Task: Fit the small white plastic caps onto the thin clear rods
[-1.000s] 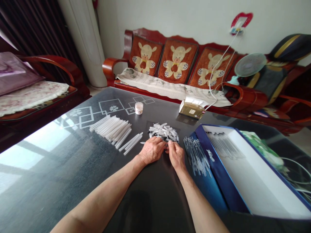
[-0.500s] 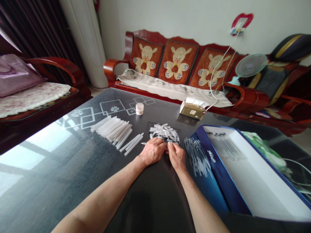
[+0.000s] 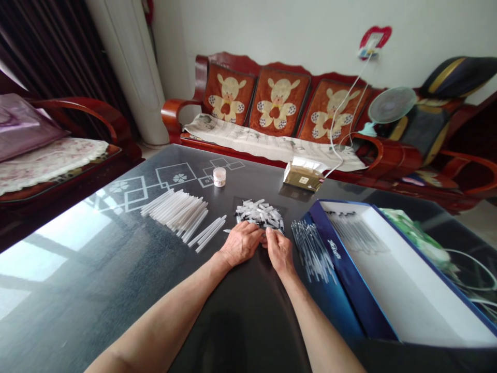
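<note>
My left hand [image 3: 240,242] and my right hand [image 3: 278,250] rest side by side on the dark glass table [image 3: 116,269], fingers curled and pinched together at the near edge of a heap of small white caps [image 3: 259,214]. What the fingertips hold is too small to name. Left of the hands lies a pile of white plastic tubes [image 3: 174,210], with two or three loose ones [image 3: 209,231] nearer. Right of my right hand lies a bundle of thin clear refills [image 3: 312,249].
An open blue box with a white inside [image 3: 392,269] sits at the right, holding more refills. A small white jar [image 3: 219,176] and a tissue pack [image 3: 303,175] stand farther back. A red wooden sofa [image 3: 272,109] and a fan [image 3: 391,105] are behind the table.
Both hands stay at the cap heap, fingers working slightly. The view has shifted a little to the left and down.
</note>
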### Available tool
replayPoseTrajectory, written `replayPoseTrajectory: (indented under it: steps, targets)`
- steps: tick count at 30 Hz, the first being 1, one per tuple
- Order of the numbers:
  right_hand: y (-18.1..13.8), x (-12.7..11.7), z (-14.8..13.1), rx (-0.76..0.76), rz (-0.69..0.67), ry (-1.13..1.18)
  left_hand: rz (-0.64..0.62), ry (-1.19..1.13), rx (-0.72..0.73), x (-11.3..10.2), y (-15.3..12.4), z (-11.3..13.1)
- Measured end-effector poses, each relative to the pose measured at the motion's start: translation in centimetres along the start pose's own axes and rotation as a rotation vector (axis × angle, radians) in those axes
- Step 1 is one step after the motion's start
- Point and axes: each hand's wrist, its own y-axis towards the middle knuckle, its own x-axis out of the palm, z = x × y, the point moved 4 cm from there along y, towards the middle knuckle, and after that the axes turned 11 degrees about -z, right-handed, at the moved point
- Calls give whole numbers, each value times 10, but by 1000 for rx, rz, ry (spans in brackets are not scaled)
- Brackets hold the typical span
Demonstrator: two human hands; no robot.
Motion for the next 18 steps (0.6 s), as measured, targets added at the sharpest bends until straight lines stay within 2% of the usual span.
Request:
replayPoseTrajectory:
  steps: [4,10,13,16,18]
  targets:
    - [-1,1,-1,-13,-23,61,37,13,16,-3,1,3]
    - [2,0,19,169,130,333,373,-82,-104,-16,-6,-1]
    - [1,1,16,144,126,324,371,-315,-273,-11,-9,-14]
    - [-2,3,2,17,49,190,330,-633,-492,-2,-12,-30]
    - [-4,5,-6,-59,-1,123,332,-859,-579,5,-12,-38]
